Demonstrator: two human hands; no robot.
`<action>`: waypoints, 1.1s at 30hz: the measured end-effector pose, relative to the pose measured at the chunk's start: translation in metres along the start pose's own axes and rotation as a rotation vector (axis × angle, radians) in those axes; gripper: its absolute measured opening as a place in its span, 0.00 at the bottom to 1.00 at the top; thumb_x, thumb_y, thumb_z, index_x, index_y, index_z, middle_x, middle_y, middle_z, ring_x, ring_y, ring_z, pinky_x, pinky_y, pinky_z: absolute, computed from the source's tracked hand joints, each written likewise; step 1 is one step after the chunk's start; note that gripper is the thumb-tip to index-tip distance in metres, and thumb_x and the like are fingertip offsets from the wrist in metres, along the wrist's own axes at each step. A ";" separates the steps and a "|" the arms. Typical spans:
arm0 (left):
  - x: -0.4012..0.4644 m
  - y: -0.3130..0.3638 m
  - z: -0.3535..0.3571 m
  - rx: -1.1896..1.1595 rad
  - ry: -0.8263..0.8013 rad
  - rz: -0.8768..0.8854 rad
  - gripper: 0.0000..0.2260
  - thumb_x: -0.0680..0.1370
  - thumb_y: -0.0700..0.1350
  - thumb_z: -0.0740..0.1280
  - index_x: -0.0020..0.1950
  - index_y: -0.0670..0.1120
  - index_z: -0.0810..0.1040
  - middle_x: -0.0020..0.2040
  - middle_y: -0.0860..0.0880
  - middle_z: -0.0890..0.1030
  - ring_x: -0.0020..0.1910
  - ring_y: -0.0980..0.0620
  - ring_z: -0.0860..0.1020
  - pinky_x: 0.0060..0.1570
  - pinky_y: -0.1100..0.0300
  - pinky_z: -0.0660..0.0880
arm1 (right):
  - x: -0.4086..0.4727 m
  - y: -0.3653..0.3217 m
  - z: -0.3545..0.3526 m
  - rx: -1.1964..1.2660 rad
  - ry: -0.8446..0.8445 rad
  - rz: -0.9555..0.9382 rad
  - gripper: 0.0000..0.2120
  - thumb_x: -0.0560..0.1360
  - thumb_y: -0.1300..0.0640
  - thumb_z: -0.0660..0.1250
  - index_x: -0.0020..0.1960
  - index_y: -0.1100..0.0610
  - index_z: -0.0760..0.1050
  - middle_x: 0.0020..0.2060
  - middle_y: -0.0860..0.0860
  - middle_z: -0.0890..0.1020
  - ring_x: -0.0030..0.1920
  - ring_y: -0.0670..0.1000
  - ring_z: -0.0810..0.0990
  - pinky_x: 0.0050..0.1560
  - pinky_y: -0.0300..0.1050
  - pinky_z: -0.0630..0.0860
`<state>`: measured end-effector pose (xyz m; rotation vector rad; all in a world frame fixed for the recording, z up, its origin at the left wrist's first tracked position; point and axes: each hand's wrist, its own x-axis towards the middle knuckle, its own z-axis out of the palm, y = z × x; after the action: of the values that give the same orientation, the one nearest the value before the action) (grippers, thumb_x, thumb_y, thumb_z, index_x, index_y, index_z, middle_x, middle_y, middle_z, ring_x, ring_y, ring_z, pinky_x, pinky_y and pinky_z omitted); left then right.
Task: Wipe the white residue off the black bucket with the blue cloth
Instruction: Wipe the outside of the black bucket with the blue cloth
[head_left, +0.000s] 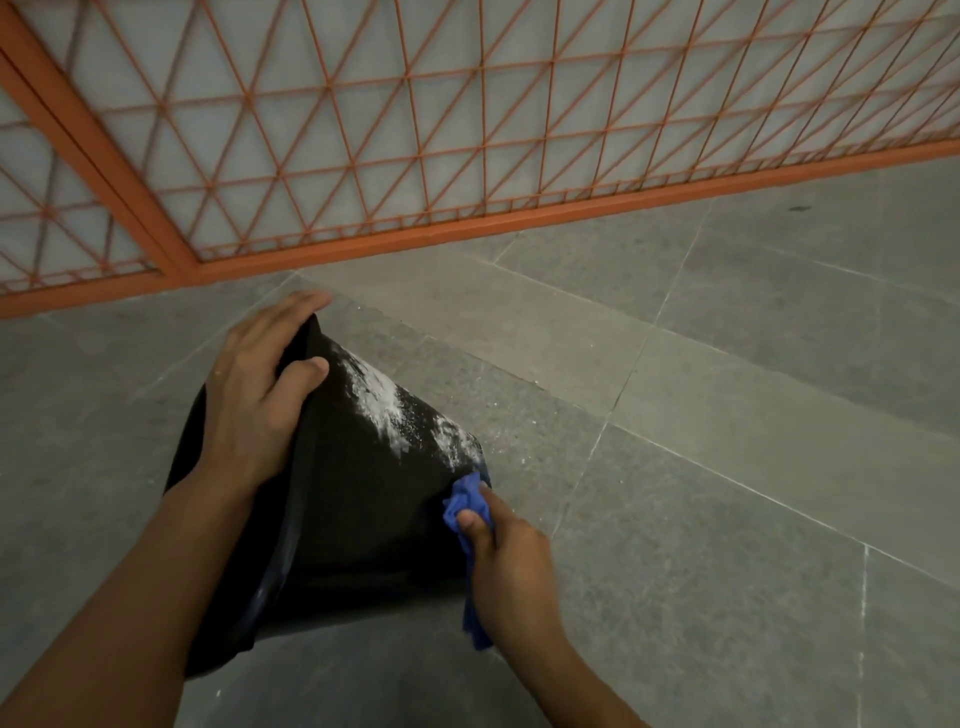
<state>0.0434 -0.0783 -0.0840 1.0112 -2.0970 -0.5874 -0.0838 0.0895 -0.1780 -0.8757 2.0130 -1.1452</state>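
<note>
A view from a head camera looks down at one black bucket (337, 499) tipped on its side on a grey tiled floor (727, 467), its outer wall turned up toward the viewer. The tilt seems meant to bring the dirty side within reach. The left hand (260, 384) grips the bucket's rim at the upper edge, fingers wrapped over the far side and thumb pressed on the near wall, apparently to keep the bucket from rolling while it is rubbed. The right hand (504, 551) clutches one bunched blue cloth (465, 506), pinched between thumb and fingers, with a loose tail of it hanging below the palm. The wad touches the bucket's wall at its lower right edge, just below the white residue (384, 400). That residue lies in two smeared patches, a larger one higher up and a smaller one beside the cloth, so most of the wiping looks not yet done. A few white specks dot the floor nearby. One orange metal lattice fence (467, 130) runs across the background
</note>
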 end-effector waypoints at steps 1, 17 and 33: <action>0.001 -0.001 0.001 0.000 0.004 -0.007 0.29 0.67 0.53 0.57 0.67 0.46 0.73 0.68 0.46 0.73 0.69 0.46 0.68 0.69 0.45 0.61 | 0.007 0.002 0.001 0.005 -0.005 -0.004 0.15 0.79 0.55 0.59 0.65 0.54 0.72 0.53 0.55 0.82 0.47 0.46 0.77 0.38 0.29 0.65; 0.001 -0.003 0.000 -0.038 0.015 0.013 0.28 0.67 0.51 0.57 0.67 0.46 0.73 0.67 0.48 0.74 0.69 0.47 0.69 0.69 0.43 0.62 | 0.034 0.025 -0.005 -0.042 0.024 0.131 0.14 0.79 0.54 0.57 0.60 0.58 0.75 0.49 0.56 0.82 0.45 0.48 0.78 0.32 0.24 0.66; 0.004 0.003 0.006 0.038 0.026 -0.021 0.29 0.66 0.54 0.57 0.66 0.48 0.74 0.66 0.48 0.75 0.67 0.45 0.70 0.67 0.47 0.64 | 0.008 -0.008 0.000 0.030 0.025 -0.051 0.15 0.78 0.56 0.60 0.64 0.53 0.73 0.50 0.55 0.83 0.47 0.47 0.79 0.39 0.28 0.69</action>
<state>0.0360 -0.0788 -0.0840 1.0574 -2.0839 -0.5439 -0.0863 0.0801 -0.1726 -0.9068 1.9989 -1.2165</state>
